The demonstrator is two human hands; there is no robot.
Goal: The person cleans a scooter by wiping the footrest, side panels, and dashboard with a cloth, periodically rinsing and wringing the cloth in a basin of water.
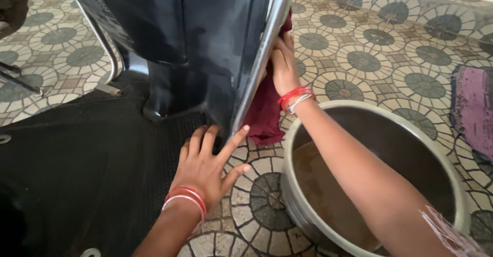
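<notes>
Nearest you, at five o'clock: a steel pot (446,159) is holding murky brown water on the patterned tile floor (370,56). At six o'clock your left hand (205,167) is lying flat, fingers spread apart, on the edge of the scooter's black footboard (77,154). At twelve o'clock your right hand (283,64) is pressing a maroon cloth (264,116) against the scooter's chrome rail (262,56), fingers closed on the cloth. At three o'clock a purple mat (472,108) is lying.
</notes>
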